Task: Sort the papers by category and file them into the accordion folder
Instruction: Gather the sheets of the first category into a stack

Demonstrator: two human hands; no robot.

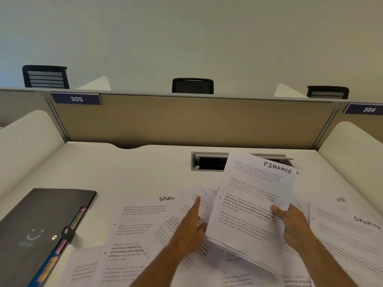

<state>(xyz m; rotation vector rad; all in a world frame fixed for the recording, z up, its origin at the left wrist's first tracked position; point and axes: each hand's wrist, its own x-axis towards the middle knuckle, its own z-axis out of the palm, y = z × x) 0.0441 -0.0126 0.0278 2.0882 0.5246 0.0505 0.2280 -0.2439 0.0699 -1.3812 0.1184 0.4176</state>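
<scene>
A thin stack of printed sheets headed FINANCE (252,195) is held tilted above the desk. My right hand (294,222) grips its right edge, thumb on top. My left hand (190,226) supports the stack's lower left edge, its index finger stretched out over the loose papers below. Many white sheets lie spread on the desk: one marked SPORT (145,210) to the left, one marked HR (339,200) and one marked SPORTS (356,226) to the right. A dark grey accordion folder (37,224) with coloured tabs lies closed at the left.
The white desk (132,168) has curved side panels and a beige divider at the back. An open cable hatch (209,162) sits behind the held stack. Signs read 305 (76,99) and 304 (369,109). Black chair backs show beyond the divider.
</scene>
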